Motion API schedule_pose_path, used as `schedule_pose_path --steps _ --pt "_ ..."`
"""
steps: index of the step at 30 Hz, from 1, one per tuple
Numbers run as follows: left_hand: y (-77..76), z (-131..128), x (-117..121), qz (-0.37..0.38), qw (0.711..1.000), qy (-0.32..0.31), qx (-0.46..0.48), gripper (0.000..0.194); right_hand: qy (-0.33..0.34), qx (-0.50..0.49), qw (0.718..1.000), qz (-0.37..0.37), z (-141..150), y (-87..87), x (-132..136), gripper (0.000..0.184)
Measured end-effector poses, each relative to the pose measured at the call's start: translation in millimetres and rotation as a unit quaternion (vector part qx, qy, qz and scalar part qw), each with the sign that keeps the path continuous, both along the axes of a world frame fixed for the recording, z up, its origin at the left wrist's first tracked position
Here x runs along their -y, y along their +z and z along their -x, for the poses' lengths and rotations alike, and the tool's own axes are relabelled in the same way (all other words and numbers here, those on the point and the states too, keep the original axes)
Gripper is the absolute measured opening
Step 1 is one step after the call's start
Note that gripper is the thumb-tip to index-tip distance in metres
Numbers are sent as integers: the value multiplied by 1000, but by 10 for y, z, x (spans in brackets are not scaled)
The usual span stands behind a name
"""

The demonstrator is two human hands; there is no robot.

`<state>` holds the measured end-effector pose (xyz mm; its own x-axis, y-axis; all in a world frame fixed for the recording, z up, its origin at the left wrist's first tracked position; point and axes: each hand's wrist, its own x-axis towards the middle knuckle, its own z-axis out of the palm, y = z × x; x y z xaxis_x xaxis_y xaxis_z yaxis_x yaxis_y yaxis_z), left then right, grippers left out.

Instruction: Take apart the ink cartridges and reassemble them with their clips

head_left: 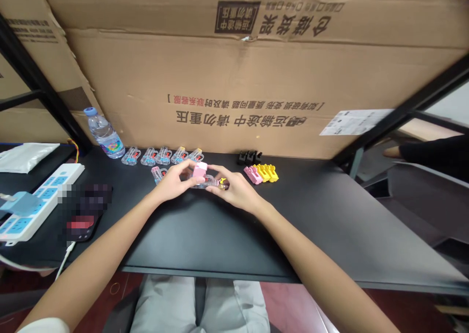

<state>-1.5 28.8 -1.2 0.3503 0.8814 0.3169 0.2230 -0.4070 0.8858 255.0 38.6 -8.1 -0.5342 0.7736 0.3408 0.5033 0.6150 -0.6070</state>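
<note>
Both my hands are around one small clear plastic toy-like piece (pixel 209 180) above the middle of the black table. A pink block (pixel 200 169) sits at its left end, pinched between the thumb and fingers of my left hand (pixel 176 180). Closed on the right end is my right hand (pixel 237 188), with a bit of yellow showing at its fingertips. Behind my left hand lies a similar clear piece with a pink end (pixel 158 174). Several more clear pieces (pixel 163 155), with red and blue parts inside, form a row along the cardboard. My fingers hide part of the held piece.
Right of my hands lie pink parts (pixel 252 175), yellow parts (pixel 268 172) and black parts (pixel 249 157). A water bottle (pixel 105 133), a power strip (pixel 46 196) and a phone (pixel 84 220) are at the left. Cardboard (pixel 220 74) walls the back.
</note>
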Motion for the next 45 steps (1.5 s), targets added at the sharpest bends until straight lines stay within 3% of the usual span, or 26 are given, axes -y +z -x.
schedule_pose_path --steps 5,9,12,17,20,25,27,30,33,35,41,45 --pt "54 134 -60 38 998 -22 34 44 -7 -6 1000 2 20 89 3 26" --pt "33 141 -22 28 999 -36 6 44 -1 36 999 10 72 110 69 26" --pt "26 111 15 3 999 -24 -28 41 12 19 1000 2 81 120 88 28" --pt "63 82 42 -1 996 -47 -76 37 -36 -164 986 10 3 187 49 42" --pt "55 59 44 18 996 -57 -67 45 -34 -235 970 60 -26 196 38 55" --pt "-26 52 22 49 994 -65 -67 57 -28 -231 959 159 19 149 77 71" --pt "-59 61 11 62 993 -67 -75 64 -32 -215 966 138 35 143 90 69" --pt "-95 64 7 92 991 -72 -72 76 -36 -200 978 50 32 154 84 63" --pt "-103 42 16 147 984 -95 -39 74 -17 -171 985 -33 12 163 62 45" --pt "-92 25 18 170 980 -99 -22 73 9 -131 990 -50 6 156 57 37" --pt "-42 32 -4 117 992 -31 -21 61 64 33 994 -85 36 94 116 54" --pt "-48 27 21 122 991 -40 -41 62 36 71 984 -156 33 89 131 39"
